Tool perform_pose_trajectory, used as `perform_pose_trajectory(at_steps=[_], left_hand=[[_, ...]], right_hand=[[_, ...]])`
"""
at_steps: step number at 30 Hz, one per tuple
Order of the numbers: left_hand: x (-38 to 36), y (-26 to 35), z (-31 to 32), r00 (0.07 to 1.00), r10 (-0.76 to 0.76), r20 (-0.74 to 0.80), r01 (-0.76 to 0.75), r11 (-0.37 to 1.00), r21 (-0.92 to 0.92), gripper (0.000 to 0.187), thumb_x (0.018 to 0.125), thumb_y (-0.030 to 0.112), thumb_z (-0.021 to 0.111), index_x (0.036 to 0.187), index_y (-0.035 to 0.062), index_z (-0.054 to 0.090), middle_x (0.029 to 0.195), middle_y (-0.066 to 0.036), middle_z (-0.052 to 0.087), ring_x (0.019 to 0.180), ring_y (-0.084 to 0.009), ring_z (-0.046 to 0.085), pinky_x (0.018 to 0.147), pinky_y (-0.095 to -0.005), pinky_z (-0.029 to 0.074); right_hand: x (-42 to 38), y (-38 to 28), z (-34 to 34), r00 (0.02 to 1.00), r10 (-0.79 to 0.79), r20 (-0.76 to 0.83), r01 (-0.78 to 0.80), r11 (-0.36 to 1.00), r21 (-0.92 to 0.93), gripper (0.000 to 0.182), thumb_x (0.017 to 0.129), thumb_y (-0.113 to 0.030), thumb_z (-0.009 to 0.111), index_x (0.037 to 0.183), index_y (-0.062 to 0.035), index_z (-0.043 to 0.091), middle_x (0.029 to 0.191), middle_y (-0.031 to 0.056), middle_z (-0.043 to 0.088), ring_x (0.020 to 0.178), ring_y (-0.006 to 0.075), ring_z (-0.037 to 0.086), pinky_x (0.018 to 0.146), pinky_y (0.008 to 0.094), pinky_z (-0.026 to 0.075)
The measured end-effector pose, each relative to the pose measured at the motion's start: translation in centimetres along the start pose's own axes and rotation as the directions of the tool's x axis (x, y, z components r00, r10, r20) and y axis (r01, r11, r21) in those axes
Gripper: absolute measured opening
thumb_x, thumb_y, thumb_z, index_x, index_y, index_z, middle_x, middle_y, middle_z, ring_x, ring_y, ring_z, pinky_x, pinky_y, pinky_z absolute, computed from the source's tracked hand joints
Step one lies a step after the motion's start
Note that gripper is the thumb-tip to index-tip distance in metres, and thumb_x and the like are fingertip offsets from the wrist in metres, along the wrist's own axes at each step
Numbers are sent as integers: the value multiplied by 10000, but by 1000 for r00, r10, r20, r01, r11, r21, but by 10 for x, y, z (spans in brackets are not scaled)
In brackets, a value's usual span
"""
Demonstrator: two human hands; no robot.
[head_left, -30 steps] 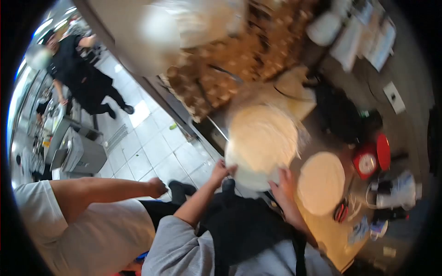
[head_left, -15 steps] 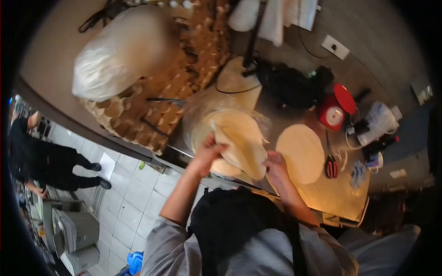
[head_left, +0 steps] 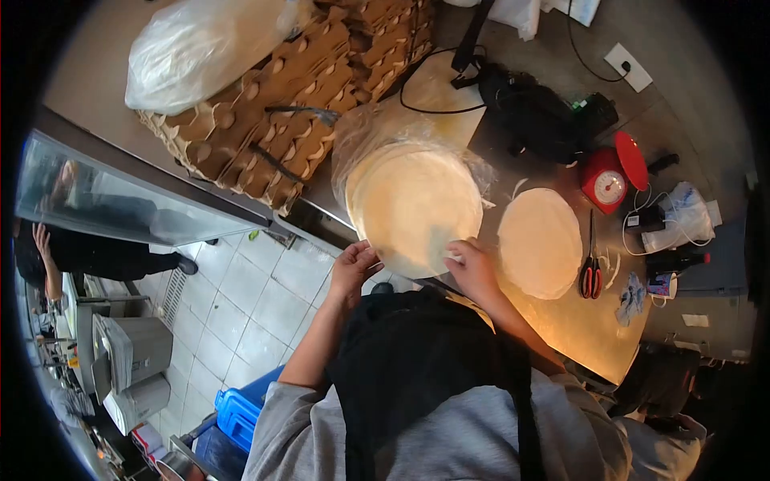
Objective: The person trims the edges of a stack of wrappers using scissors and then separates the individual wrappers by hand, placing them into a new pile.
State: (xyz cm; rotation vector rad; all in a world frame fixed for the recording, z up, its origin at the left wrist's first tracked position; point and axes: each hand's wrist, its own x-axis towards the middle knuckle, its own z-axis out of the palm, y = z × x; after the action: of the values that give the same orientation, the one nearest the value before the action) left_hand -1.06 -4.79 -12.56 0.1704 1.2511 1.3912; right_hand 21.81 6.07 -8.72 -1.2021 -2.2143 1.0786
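A pale, thin dough round [head_left: 417,196] lies flat on a stack of similar rounds, over crumpled clear plastic wrap [head_left: 353,128]. My left hand [head_left: 353,268] pinches the near left edge of the top round. At its near right edge, my right hand [head_left: 473,268] grips the rim between thumb and fingers. To the right of that hand, another dough round [head_left: 540,243] lies by itself on the metal table [head_left: 597,333]. Black-and-red scissors [head_left: 591,272] rest just beyond it.
Stacked cardboard egg trays [head_left: 257,120] with a plastic bag [head_left: 192,56] on top stand at the left. A red kitchen scale [head_left: 607,183], a black bag [head_left: 529,120] and a mug [head_left: 662,286] are on the table. Beyond the tiled floor, a person [head_left: 88,264] stands near grey bins [head_left: 136,349].
The round that was lifted and folded between my hands now lies flat on the stack. Both hands have come down to its near edge. A glass panel now shows at the left.
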Motion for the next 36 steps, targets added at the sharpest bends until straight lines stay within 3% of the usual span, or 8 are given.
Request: perform_pose_trajectory(at_steps=[5, 8, 12, 14, 20, 26, 29, 36], left_hand=[[-1, -7, 1, 1000, 14, -1, -14, 997, -74, 176, 905, 121, 593, 1053, 27, 569, 940, -73, 642, 848, -170, 634, 778, -309, 541], [2, -9, 7, 1000, 31, -3, -31, 988, -152, 159, 903, 112, 594, 1030, 19, 569, 916, -77, 646, 824, -179, 648, 769, -320, 553], [4, -8, 13, 1000, 27, -6, -28, 986, -162, 162, 897, 113, 604, 1022, 15, 574, 910, -76, 647, 809, -174, 645, 761, -324, 557], [4, -4, 14, 1000, 20, 0, -19, 988, -154, 165, 894, 115, 609, 1021, 14, 580, 912, -77, 648, 799, -170, 644, 755, -324, 558], [8, 0, 18, 1000, 17, 22, -13, 989, -147, 174, 882, 109, 625, 1020, 10, 588, 901, -79, 654, 782, -162, 640, 738, -320, 561], [9, 8, 25, 998, 48, 30, -46, 995, -85, 190, 869, 68, 632, 1031, -11, 572, 894, -100, 657, 746, -163, 646, 722, -311, 559], [7, 11, 30, 981, 183, 68, -188, 978, 87, 202, 832, 22, 654, 1008, -17, 565, 850, -107, 659, 717, -156, 646, 689, -284, 548], [9, 10, 29, 979, 202, 13, -201, 959, 198, 210, 765, -33, 685, 937, -17, 563, 793, -101, 657, 672, -138, 630, 631, -261, 539]], right_hand=[[25, -38, 43, 950, -289, 115, 249, 928, 278, 216, 766, -83, 695, 959, -15, 623, 869, 123, 584, 753, 242, 628, 673, 320, 516], [29, -41, 56, 973, -176, 150, 139, 963, 231, 232, 746, -57, 712, 955, -10, 623, 855, 111, 593, 747, 231, 633, 682, 306, 522], [30, -31, 63, 987, -100, 123, 53, 940, 336, 225, 737, -10, 719, 944, -4, 630, 866, 86, 611, 748, 172, 628, 682, 272, 515], [31, -30, 61, 987, -82, 136, 25, 924, 381, 240, 741, 7, 725, 966, 1, 642, 895, 60, 626, 764, 122, 610, 695, 249, 503], [34, -35, 61, 996, -45, 82, 5, 902, 432, 209, 766, -10, 719, 960, 11, 644, 884, 64, 634, 763, 109, 618, 693, 234, 505], [36, -33, 65, 1000, -24, 16, 13, 874, 486, 154, 801, -72, 695, 929, -7, 641, 822, 81, 623, 693, 136, 624, 639, 260, 513], [36, -36, 69, 1000, 8, 0, -8, 938, 346, 134, 810, -86, 676, 909, -4, 638, 802, 105, 627, 684, 181, 630, 617, 288, 500], [41, -45, 65, 979, -138, -149, 158, 979, 131, 65, 805, -61, 618, 837, -5, 613, 768, 167, 603, 718, 344, 594, 632, 381, 469]])
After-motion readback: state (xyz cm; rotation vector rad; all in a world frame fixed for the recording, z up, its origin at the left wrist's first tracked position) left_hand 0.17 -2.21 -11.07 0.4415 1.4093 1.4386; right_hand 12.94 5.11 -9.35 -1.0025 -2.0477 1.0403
